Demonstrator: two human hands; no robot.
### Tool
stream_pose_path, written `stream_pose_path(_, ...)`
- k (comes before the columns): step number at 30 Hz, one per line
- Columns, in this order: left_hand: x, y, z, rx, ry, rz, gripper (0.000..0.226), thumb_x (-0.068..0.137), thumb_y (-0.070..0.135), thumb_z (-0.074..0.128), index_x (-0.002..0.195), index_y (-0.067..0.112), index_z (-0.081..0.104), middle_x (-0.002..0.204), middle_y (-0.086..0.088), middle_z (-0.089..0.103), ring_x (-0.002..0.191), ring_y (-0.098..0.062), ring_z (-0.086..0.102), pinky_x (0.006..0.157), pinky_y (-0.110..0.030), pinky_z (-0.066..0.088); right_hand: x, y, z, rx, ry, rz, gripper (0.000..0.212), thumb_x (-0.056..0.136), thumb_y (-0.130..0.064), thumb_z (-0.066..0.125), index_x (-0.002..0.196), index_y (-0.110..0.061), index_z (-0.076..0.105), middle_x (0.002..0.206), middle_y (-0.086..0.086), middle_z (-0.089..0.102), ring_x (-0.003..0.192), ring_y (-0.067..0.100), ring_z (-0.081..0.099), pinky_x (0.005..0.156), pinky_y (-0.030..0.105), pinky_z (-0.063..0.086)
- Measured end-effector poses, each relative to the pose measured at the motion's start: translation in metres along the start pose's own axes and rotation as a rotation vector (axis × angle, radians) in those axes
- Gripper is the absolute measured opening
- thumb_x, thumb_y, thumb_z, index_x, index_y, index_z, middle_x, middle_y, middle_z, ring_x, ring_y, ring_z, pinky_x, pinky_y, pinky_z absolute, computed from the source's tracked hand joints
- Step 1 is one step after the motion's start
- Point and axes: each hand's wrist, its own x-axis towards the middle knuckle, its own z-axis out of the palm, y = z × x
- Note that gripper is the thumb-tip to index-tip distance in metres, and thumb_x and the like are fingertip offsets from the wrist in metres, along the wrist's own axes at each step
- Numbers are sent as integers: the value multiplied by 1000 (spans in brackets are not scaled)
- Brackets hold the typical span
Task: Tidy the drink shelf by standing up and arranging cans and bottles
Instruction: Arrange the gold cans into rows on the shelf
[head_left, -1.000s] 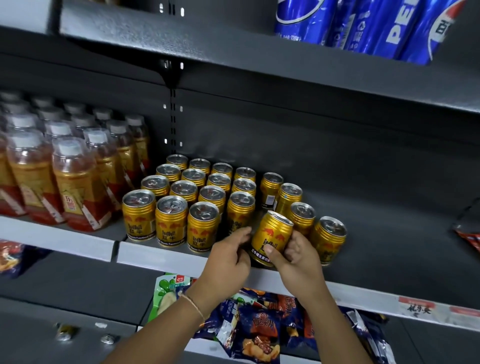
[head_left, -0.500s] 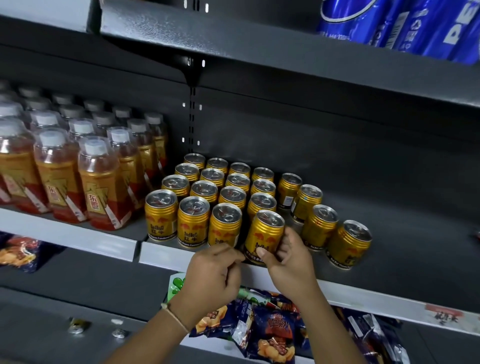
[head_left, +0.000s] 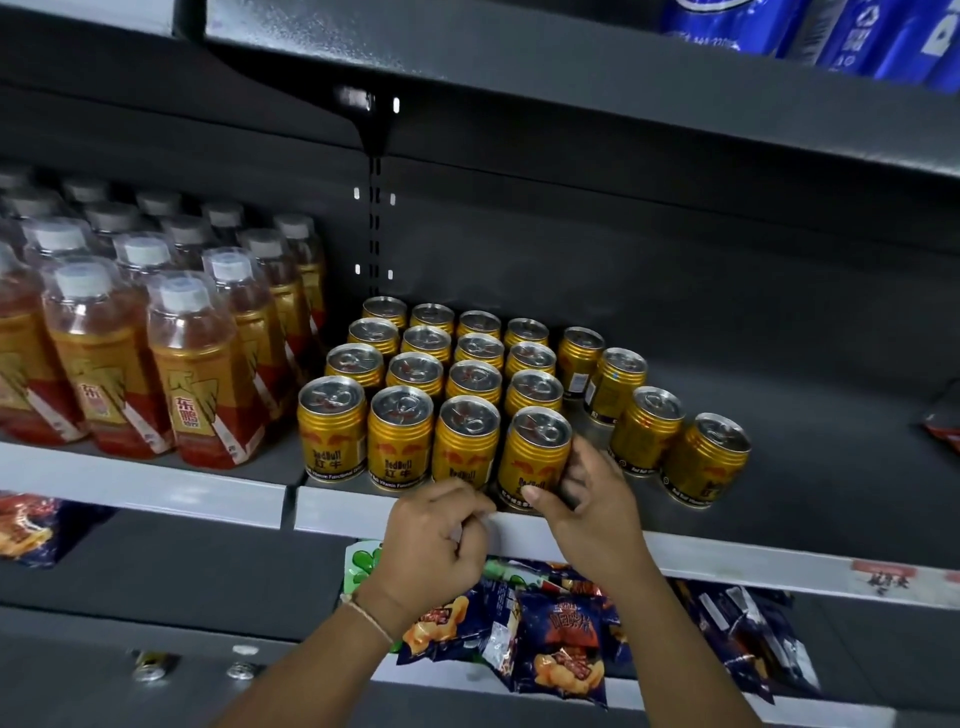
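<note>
On the shelf's front edge (head_left: 156, 486), left to right: left hand (head_left: 434, 540), loosely curled, holds nothing just below the rim; gold can (head_left: 535, 454) stands fourth in the front row; right hand (head_left: 592, 499) grips its lower right side. Can looks rigid, smooth, likely slippery and full; best held around the mid-body. A second ago it was tilted, with both hands on it.
</note>
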Motion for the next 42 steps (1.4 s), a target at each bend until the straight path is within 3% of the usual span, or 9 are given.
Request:
stream_pose_path(5, -1, -4, 0, -37, 17, 2, 24, 76, 12, 49, 80, 6, 72, 79, -1, 67, 70, -13, 63, 60, -27, 53, -1, -2, 4, -28, 2, -15, 73, 86, -15, 79, 149, -24, 44, 141, 3, 58, 125, 13, 60, 107, 41, 50)
stream_pose_path(10, -1, -3, -2, -45, -1, 31, 20, 73, 9, 49, 75, 7, 69, 75, 2, 62, 67, -7, 57, 63, -14, 45, -2, -3, 5, -54, 2, -8, 73, 86, -17, 79, 150, -21, 42, 141, 5, 57, 127, 16, 59, 108, 42, 49)
stream_pose_path(19, -1, 3, 1, 5, 17, 49, 23, 75, 9, 49, 77, 7, 72, 75, 1, 65, 66, -13, 60, 56, -28, 52, -2, -3, 1, -41, -21, -27, 69, 87, -18, 78, 147, -23, 45, 139, 2, 58, 126, 14, 59, 108, 41, 49)
stream_pose_path(23, 12, 23, 6, -27, 86, 109, 22, 77, 6, 50, 80, 4, 72, 78, -3, 65, 68, -12, 59, 60, -23, 50, -1, -6, -13, 94, -82, -37, 67, 89, -7, 74, 142, -36, 44, 138, -4, 60, 126, 7, 58, 110, 31, 47)
stream_pose_path(29, 72, 66, 15, -12, 184, 193, 25, 80, 6, 49, 87, 0, 72, 83, -7, 66, 72, -12, 60, 64, -19, 49, 21, -19, -53, 41, 68, -214, 41, 94, 1, 64, 132, -13, 58, 119, 1, 68, 112, 4, 64, 95, 11, 48)
stream_pose_path(32, 104, 80, 23, 67, 159, 114, 26, 80, 9, 51, 96, 3, 71, 90, -6, 66, 79, -16, 62, 71, -22, 51, 39, -29, -74, 58, 79, -267, 36, 94, 0, 64, 128, -14, 62, 112, -9, 68, 106, -1, 65, 91, 9, 48)
stream_pose_path(36, 139, 85, 37, 207, 97, 12, 33, 81, 16, 54, 109, 10, 70, 102, -4, 67, 92, -15, 60, 83, -24, 49, 61, -36, -94, 89, 80, -320, 38, 93, 0, 66, 114, -32, 62, 109, -12, 69, 102, -1, 67, 90, 13, 51)
stream_pose_path(39, 163, 81, 44, 336, 18, -13, 36, 85, 16, 56, 119, 11, 66, 115, -6, 68, 108, -22, 60, 93, -30, 48, 79, -37, -105, 82, 77, -313, 32, 92, -1, 67, 113, -25, 64, 106, -10, 68, 98, -1, 67, 88, 13, 52)
stream_pose_path(42, 184, 77, 48, 399, -61, -67, 37, 87, 16, 55, 122, 11, 64, 118, -9, 67, 110, -25, 60, 95, -36, 50, 97, -41, -113, 21, 79, -322, 29, 92, -1, 66, 118, -13, 66, 104, -7, 66, 95, 1, 66, 86, 10, 50)
